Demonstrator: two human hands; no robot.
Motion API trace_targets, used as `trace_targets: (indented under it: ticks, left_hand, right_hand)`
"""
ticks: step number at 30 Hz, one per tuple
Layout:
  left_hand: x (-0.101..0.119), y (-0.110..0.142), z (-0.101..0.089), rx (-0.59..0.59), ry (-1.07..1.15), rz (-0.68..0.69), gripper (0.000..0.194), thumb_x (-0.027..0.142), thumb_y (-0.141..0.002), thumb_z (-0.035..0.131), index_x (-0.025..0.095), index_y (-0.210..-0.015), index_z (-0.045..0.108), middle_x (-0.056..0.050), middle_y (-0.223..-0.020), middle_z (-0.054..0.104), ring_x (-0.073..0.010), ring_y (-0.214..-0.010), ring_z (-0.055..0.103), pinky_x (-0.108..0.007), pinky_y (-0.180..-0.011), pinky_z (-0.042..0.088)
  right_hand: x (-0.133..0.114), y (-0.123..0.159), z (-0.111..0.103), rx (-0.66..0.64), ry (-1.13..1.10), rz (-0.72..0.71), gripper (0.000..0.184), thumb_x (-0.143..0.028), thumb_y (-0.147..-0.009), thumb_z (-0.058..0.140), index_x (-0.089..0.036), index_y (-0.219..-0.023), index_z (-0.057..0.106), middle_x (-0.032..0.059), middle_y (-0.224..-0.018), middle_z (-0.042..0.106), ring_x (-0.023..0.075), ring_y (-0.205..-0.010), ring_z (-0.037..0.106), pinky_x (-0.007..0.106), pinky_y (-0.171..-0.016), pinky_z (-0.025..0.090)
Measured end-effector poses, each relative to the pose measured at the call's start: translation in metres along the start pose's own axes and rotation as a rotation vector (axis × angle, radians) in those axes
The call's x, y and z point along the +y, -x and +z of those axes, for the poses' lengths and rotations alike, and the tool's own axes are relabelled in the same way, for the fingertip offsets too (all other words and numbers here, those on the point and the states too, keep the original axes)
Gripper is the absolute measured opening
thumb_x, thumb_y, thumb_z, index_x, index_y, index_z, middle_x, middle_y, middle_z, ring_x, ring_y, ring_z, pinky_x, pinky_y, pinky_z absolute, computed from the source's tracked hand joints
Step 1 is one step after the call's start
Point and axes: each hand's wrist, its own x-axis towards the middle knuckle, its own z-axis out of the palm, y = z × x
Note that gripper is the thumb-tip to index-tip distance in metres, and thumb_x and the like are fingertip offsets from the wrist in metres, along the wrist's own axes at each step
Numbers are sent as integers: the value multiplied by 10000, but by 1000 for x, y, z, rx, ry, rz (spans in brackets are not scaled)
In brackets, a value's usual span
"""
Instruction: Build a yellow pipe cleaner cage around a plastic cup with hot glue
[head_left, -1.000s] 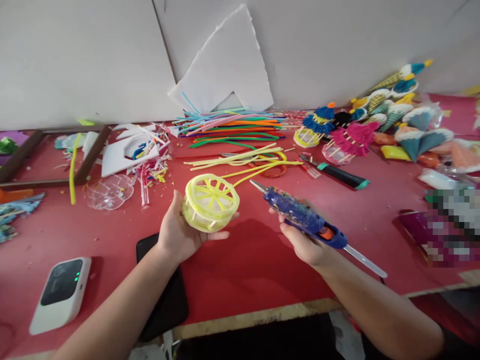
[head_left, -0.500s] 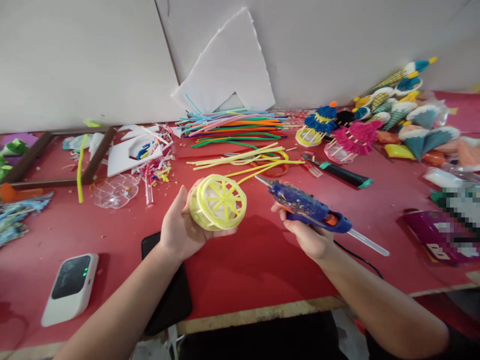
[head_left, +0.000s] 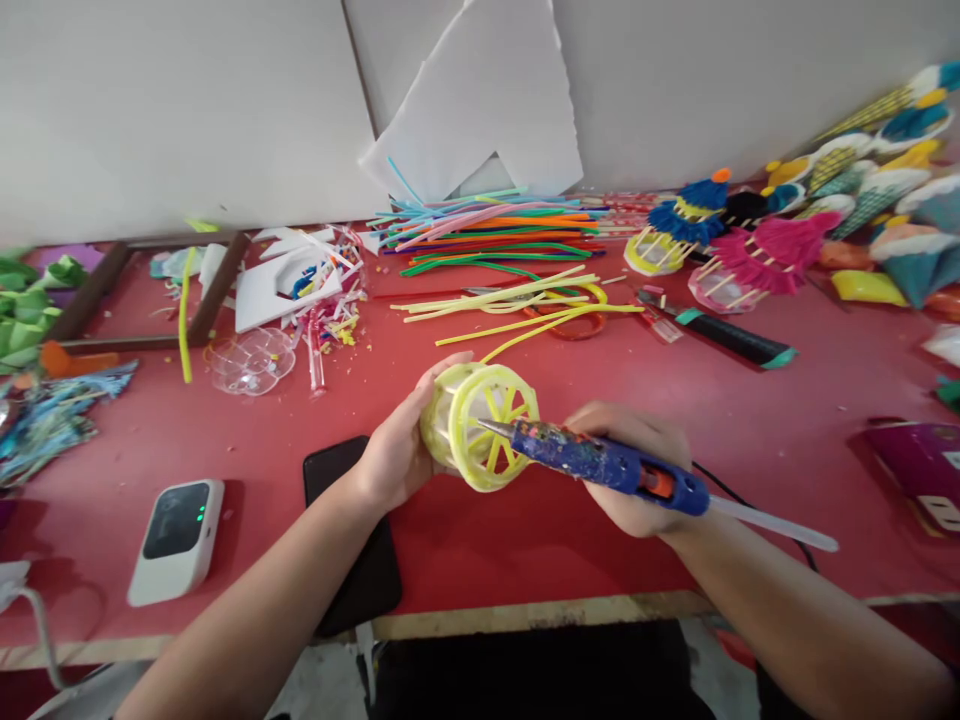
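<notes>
Above the red table, my left hand [head_left: 401,440] is closed around a yellow round craft frame [head_left: 459,450], a drum shape with a spoked wheel on its near side. The frame is tilted so that the spokes face my right side. My right hand [head_left: 637,440] grips a blue hot glue gun [head_left: 592,460], smeared with dried glue. Its metal nozzle points left and overlaps the wheel's spokes; whether it touches them I cannot tell. A clear glue stick [head_left: 780,525] sticks out of the gun's rear. Some fingers of both hands are hidden behind what they hold.
Behind the hands lie yellow pipe cleaners [head_left: 540,325], a multicoloured bundle of them [head_left: 495,235] and orange-handled scissors [head_left: 585,322]. A black utility knife [head_left: 739,338] and small decorated crafts [head_left: 776,250] are at right. A dark phone [head_left: 367,570] and white device [head_left: 176,540] lie at left.
The glue gun has moved left, bringing its nozzle from beside the yellow frame to over its spokes. My left hand has tipped the frame toward the right. The camera view has shifted.
</notes>
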Motion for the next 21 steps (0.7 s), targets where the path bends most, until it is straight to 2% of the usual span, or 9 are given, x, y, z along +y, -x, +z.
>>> trace_targets:
  ticks: [5,13,21]
  left_hand:
    - [0,1,1,-14,-31,-38,496,541,-1029,540,283,-1451,581,-54,-1292,724,-210,-942,727,-311,-828,616]
    - [-1,0,2,-62,0,-9,469,513,-1032,561,249,-1418,593,-58,-1329,709,-239,-1069,719,-297,-846,605]
    - [0,-3,-2,-39,-33,-49,471,527,-1023,573,274,-1419,617,-42,-1253,743,-188,-928,733,-268,-816,611]
  right_hand:
    - [0,2,1,-17,41,-30,159,-124,-785,624,-260,-859,587,2,-698,661,174,-583,650,296,-512,550]
    - [-3,3,1,-9,81,-39,166,-126,-789,599,-272,-854,557,4,-679,621,175,-563,602,306,-499,525]
    - [2,4,-1,-17,114,-63,198,-124,-733,602,-276,-846,541,2,-669,609,184,-563,606,312,-482,499]
